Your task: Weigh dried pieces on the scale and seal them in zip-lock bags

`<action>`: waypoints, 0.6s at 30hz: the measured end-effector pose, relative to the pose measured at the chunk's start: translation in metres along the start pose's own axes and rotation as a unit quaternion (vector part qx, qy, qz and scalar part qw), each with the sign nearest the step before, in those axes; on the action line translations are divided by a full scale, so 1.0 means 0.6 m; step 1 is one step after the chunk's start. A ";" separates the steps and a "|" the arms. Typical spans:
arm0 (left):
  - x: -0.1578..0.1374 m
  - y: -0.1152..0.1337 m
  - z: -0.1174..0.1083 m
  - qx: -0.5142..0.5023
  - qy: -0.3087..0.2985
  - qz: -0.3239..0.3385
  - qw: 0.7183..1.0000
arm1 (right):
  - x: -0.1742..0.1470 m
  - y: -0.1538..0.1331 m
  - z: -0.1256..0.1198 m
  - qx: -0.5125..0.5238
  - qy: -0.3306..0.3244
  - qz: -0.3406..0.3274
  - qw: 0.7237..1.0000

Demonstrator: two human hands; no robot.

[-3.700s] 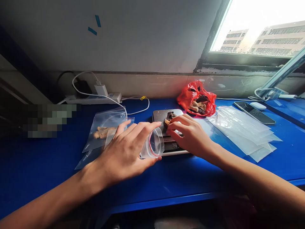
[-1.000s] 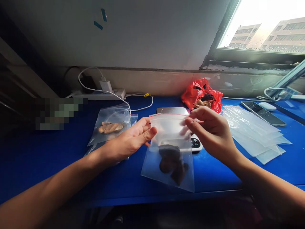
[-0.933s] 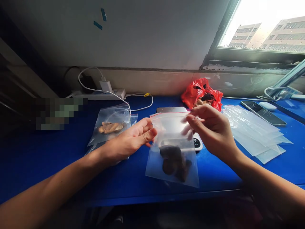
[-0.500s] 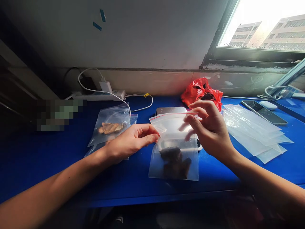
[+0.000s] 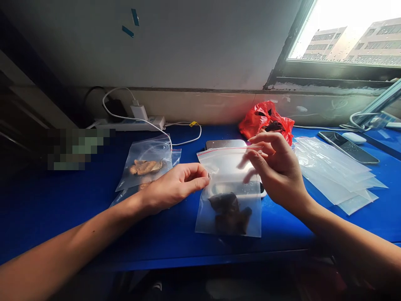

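A clear zip-lock bag (image 5: 228,215) hangs upright between my hands, with dark brown, dried-looking pieces (image 5: 230,214) at its bottom. My left hand (image 5: 180,186) pinches the bag's left edge below the red-lined seal. At the upper right corner, my right hand (image 5: 275,169) grips the bag, thumb in front and some fingers behind, showing blurred through the plastic. Behind the bag sits a flat silver-topped device (image 5: 226,144), perhaps a small scale, mostly covered. Left of it lie filled zip-lock bags (image 5: 125,177) holding light brown pieces (image 5: 145,167), partly hidden by my left forearm.
A red plastic bag (image 5: 253,117) with dark contents stands by the wall. Flat zip-lock bags (image 5: 335,167) are fanned out at right, near a phone (image 5: 349,147) and a white case (image 5: 354,138). A power strip (image 5: 125,124) with cables lies at the back left of the blue table (image 5: 175,246).
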State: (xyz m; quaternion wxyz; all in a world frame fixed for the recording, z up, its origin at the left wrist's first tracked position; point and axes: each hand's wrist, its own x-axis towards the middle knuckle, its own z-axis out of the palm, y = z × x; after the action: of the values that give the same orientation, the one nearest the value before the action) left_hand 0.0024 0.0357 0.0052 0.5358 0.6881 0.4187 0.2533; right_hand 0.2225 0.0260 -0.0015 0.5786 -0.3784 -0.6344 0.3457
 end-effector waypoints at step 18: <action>0.001 0.008 -0.014 -0.080 0.116 0.076 0.987 | 0.000 0.003 -0.014 -0.111 -0.083 -0.041 0.990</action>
State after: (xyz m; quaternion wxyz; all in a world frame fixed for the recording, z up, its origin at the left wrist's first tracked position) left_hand -0.0025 0.0405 0.0124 0.5159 0.6389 0.4031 0.4040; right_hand 0.2309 0.0270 -0.0021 0.4926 -0.3839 -0.7294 0.2793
